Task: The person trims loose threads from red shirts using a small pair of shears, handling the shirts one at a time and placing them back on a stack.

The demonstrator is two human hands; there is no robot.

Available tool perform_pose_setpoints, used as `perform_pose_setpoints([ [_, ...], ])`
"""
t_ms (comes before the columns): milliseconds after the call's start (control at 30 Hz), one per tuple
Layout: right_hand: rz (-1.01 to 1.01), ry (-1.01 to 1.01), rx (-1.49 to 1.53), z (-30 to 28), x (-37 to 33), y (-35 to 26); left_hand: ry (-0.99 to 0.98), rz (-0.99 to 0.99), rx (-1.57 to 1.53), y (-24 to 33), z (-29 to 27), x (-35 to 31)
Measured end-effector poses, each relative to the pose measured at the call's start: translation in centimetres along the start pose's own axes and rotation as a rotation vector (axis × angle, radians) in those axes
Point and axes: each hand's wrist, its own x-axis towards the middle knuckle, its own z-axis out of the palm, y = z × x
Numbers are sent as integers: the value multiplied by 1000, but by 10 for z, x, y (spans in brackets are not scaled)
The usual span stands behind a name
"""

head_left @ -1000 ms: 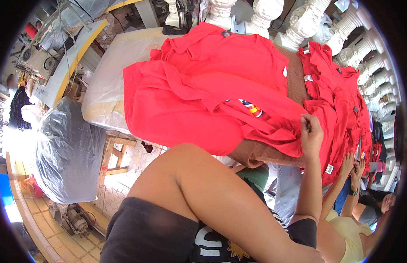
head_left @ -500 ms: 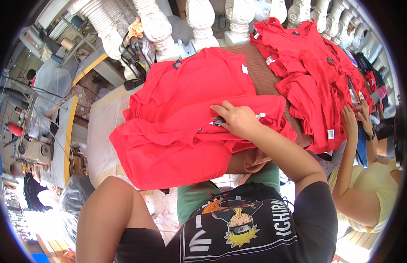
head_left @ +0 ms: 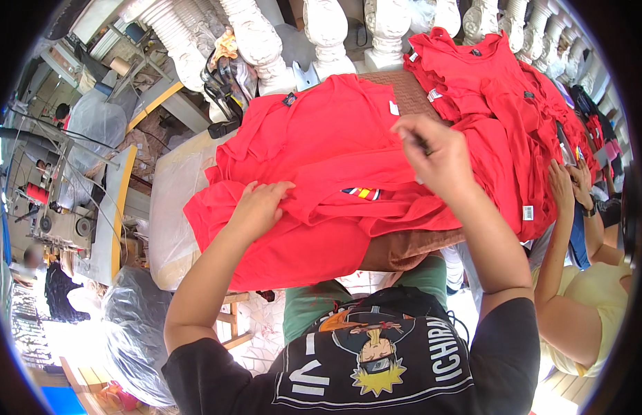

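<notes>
A red shirt (head_left: 314, 131) lies spread over a padded table in front of me, its near part folded and rumpled. My left hand (head_left: 258, 209) rests on its left side, fingers stretched over the cloth. My right hand (head_left: 437, 153) is raised above the shirt's right side, the fingers curled round a small dark tool that looks like thread snips (head_left: 422, 143); most of it is hidden in the palm. Between my hands, a striped yellow, red and white patch (head_left: 363, 194) shows in a fold. A dark neck label (head_left: 289, 100) sits at the far left of the shirt.
More red shirts (head_left: 497, 104) are heaped at the right, where a co-worker's hands (head_left: 562, 187) touch the cloth. White balusters (head_left: 326, 34) stand behind the table. A bag (head_left: 227, 90) hangs at the far left corner. A sewing machine (head_left: 68, 225) stands at left.
My left hand has come onto the shirt's left side. My right hand has lifted off the cloth and moved right and away from me, uncovering the striped patch.
</notes>
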Motion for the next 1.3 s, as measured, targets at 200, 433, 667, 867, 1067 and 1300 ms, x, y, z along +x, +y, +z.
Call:
perform_pose_setpoints([
  [200,-75,-321,-404,31,-29,42,405,125,-460,11,-16,14],
  [433,-29,-34,-166,-20,17,28,717,58,-415,38,-108,-9],
  [667,-32,40,-566,-110,101,-17,917,16,-358,44,-170,19],
  [867,117,9,-515,-132,77,-1,811,196,-241,105,-94,4],
  [1067,123,-47,-262,-77,-53,61,429,295,-341,120,74,-15],
  [1300,426,-167,190,-44,-110,45,629,67,-784,131,61,-24],
])
